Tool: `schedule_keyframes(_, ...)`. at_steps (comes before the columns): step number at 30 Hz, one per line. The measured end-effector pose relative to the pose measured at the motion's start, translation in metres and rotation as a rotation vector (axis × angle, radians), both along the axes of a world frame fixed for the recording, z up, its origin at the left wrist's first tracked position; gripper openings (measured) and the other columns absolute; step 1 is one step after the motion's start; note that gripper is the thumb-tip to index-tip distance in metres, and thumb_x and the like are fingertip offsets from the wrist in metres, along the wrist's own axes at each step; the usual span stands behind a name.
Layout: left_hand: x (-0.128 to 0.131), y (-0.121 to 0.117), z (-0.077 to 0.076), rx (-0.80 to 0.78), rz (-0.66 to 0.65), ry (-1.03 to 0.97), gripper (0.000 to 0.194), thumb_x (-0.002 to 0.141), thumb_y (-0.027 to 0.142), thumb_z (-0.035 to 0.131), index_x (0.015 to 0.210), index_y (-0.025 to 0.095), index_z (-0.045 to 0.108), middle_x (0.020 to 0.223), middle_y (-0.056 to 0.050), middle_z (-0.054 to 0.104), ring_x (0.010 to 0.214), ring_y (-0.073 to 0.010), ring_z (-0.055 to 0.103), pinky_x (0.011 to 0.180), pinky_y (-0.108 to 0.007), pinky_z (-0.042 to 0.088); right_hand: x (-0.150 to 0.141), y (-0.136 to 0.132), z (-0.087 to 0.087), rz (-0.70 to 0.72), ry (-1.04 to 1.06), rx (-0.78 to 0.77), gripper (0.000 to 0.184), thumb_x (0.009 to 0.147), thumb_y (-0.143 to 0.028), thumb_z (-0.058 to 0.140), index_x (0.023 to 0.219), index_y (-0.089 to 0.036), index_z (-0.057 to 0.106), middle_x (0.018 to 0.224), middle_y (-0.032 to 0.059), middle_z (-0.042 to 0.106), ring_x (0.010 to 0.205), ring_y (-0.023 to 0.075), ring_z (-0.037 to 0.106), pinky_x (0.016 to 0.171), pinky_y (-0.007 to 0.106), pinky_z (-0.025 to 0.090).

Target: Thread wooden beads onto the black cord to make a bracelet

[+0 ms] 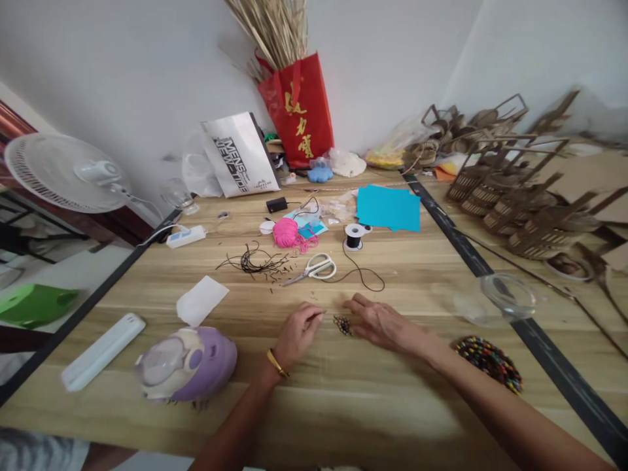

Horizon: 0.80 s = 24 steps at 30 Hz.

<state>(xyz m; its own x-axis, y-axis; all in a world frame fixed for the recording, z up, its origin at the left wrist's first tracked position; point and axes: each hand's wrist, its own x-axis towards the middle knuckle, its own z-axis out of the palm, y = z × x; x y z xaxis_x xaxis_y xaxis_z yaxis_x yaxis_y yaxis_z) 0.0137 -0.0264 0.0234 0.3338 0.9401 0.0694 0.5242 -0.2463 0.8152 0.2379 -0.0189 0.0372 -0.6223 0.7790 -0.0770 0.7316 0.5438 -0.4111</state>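
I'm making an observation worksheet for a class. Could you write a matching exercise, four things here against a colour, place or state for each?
Things
1. Yarn ball
2. Scissors
3. Small pile
4. Paper sheets

Descriptions
A. Between the left hand and the right hand
B. Bright blue, overlapping
C. Pink, with loose strands
D. White-handled, lying flat

Right pairs: 1-C, 2-D, 3-A, 4-B
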Motion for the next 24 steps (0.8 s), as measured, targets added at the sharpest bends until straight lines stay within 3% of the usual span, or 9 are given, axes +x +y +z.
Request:
schedule_keyframes(4, 0.009, 0.001, -0.006, 0.020, -0.093, 0.130, 0.024, 0.085, 0.016, 0.048, 0.102, 0.015, 0.066, 0.103, -0.010, 0.063, 0.098, -0.0214, 0.058, 0.091, -0.035, 0.045, -0.010, -0.003, -0.017, -0.042, 0.045, -0.042, 0.038, 0.083, -0.020, 0.059, 0.119, -0.020, 0.046, 0.109, 0.0070, 0.054, 0.089, 0.0184, 0.061, 0.070, 0.026, 0.043)
schedule_keyframes(9, 0.022, -0.001, -0.004, 0.118, -0.206, 0.302, 0.024, 0.086, 0.014, 0.045, 0.104, 0.015, 0.062, 0.105, -0.010, 0.058, 0.102, -0.0223, 0.053, 0.097, -0.040, 0.042, -0.010, 0.006, -0.020, -0.066, 0.028, -0.036, 0.011, 0.090, -0.022, 0.050, 0.099, -0.017, 0.055, 0.097, 0.0057, 0.058, 0.079, 0.0155, 0.061, 0.065, 0.024, 0.039)
schedule_keyframes(11, 0.025, -0.002, -0.005, 0.146, -0.239, 0.334, 0.024, 0.087, 0.014, 0.045, 0.105, 0.015, 0.061, 0.106, -0.010, 0.057, 0.102, -0.0222, 0.051, 0.098, -0.040, 0.040, -0.008, 0.012, -0.015, -0.071, -0.017, -0.023, 0.011, 0.092, -0.022, 0.047, 0.091, -0.017, 0.057, 0.092, 0.0055, 0.059, 0.077, 0.0148, 0.060, 0.063, 0.023, 0.037)
schedule_keyframes(17, 0.026, -0.004, -0.018, 0.164, -0.262, 0.259, 0.027, 0.090, 0.013, 0.042, 0.107, 0.017, 0.061, 0.103, -0.008, 0.058, 0.101, -0.0199, 0.051, 0.097, -0.037, 0.041, -0.003, 0.020, -0.007, -0.134, -0.127, 0.045, 0.015, 0.092, -0.018, 0.045, 0.086, -0.016, 0.058, 0.088, 0.0067, 0.061, 0.074, 0.0143, 0.059, 0.062, 0.023, 0.035)
schedule_keyframes(24, 0.021, 0.003, -0.021, 0.098, -0.232, 0.114, 0.030, 0.086, 0.009, 0.043, 0.106, 0.016, 0.065, 0.105, -0.010, 0.064, 0.102, -0.0202, 0.056, 0.094, -0.036, 0.044, -0.007, 0.013, -0.025, -0.026, 0.034, 0.029, 0.014, 0.093, -0.020, 0.044, 0.091, -0.017, 0.058, 0.090, 0.0057, 0.059, 0.079, 0.0154, 0.058, 0.068, 0.024, 0.041)
